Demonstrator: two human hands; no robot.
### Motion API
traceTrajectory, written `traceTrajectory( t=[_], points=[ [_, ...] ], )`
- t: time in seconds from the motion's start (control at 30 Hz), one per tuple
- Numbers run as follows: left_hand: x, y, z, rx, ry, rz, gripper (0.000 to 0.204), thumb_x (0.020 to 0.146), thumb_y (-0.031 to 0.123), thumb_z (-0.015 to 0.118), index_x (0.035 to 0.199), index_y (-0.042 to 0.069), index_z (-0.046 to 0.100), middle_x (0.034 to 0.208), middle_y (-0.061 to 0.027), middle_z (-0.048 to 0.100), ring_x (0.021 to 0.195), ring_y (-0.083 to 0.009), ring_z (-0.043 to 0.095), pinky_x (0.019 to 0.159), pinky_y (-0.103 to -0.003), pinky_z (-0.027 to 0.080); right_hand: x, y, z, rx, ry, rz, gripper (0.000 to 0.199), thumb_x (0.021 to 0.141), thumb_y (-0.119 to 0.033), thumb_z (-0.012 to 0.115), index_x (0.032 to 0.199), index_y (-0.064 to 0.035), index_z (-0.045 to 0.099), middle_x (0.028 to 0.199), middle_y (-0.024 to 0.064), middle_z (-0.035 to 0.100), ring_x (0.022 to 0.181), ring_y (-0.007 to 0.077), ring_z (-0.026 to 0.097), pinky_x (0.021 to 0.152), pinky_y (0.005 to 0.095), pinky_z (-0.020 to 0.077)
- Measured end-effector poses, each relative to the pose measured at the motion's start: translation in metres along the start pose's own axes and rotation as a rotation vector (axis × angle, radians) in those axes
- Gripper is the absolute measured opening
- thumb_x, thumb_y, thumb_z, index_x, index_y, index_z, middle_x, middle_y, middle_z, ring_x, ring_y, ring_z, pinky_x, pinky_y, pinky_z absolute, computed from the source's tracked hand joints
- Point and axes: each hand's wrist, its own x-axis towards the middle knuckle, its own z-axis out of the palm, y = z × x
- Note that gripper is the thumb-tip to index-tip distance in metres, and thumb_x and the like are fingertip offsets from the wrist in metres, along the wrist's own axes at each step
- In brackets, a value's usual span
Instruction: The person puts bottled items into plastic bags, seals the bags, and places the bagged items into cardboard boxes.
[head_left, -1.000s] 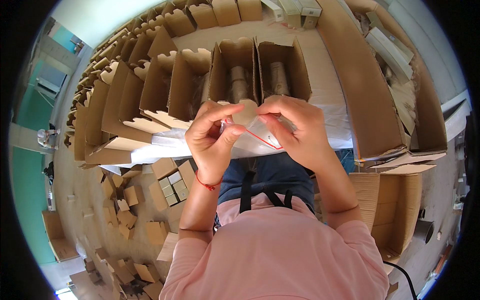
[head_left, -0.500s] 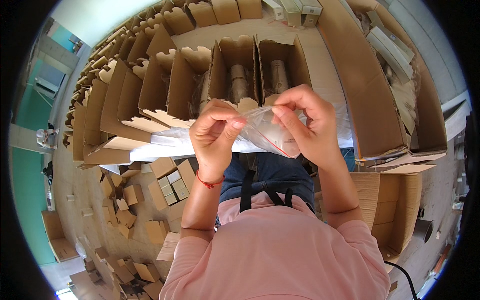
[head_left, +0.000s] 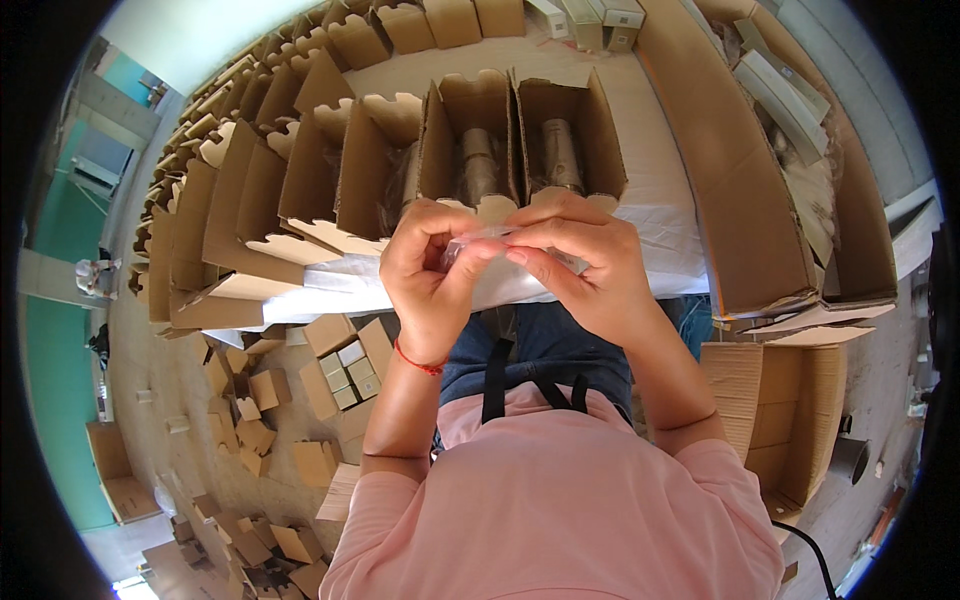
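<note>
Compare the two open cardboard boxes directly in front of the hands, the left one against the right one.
The left open box stands slightly nearer the left hand; the right open box sits above the right hand. The roll in the left box looks darker and broader; the roll in the right box looks paler and slimmer. Both are brown, flaps up, side by side, one upright roll each.

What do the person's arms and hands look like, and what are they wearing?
Both hands are bare, with no gloves. The left hand has a thin red string bracelet around its wrist. The right hand wears nothing on its wrist. The forearms are bare too; pink sleeves are pushed up near the elbows, matching the pink top.
</note>
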Motion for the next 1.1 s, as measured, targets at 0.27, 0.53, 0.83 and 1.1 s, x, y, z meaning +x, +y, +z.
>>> traceTrajectory(
  t=[0.27,0.53,0.83,1.1],
  points=[
    [0.002,0.000,-0.003,-0.218,-0.040,-0.143,0.011,0.080,0.000,0.068,0.090,-0.001,0.065,0.086,-0.0037,0.058,0.076,-0.0082,0.051,0.067,-0.020,0.040,0.004,-0.007,-0.004,-0.060,0.053,0.090,0.004,0.080,-0.006,0.065,0.082,-0.0041,0.063,0.075,0.0070,0.062,0.065,0.0188,0.055,0.052,0.0292,0.0407],
    [0.005,0.005,0.001,-0.188,-0.037,-0.197,0.009,0.080,-0.001,0.068,0.089,0.000,0.066,0.083,-0.0025,0.057,0.074,-0.0071,0.050,0.066,-0.019,0.040,0.003,-0.009,-0.008,0.017,0.044,0.259,0.007,0.080,0.000,0.066,0.085,-0.0001,0.060,0.077,0.0045,0.062,0.070,0.0079,0.056,0.063,0.0220,0.0441],
    [0.005,0.006,0.003,-0.186,-0.016,-0.180,0.010,0.079,-0.001,0.068,0.089,0.000,0.066,0.083,-0.0025,0.057,0.073,-0.0071,0.050,0.065,-0.019,0.040,0.005,-0.016,-0.007,0.126,0.093,0.358,0.018,0.082,-0.001,0.064,0.098,0.0012,0.058,0.084,0.0084,0.067,0.080,0.0090,0.062,0.073,0.0226,0.0484],
    [0.006,0.007,0.005,-0.157,-0.009,-0.183,0.009,0.079,-0.002,0.068,0.088,0.000,0.066,0.082,-0.0020,0.057,0.072,-0.0063,0.050,0.064,-0.019,0.039,0.005,-0.012,-0.010,0.061,0.036,0.334,0.022,0.080,-0.003,0.067,0.101,0.0012,0.061,0.085,0.0086,0.068,0.079,0.0103,0.062,0.071,0.0237,0.0479]
  ],
)
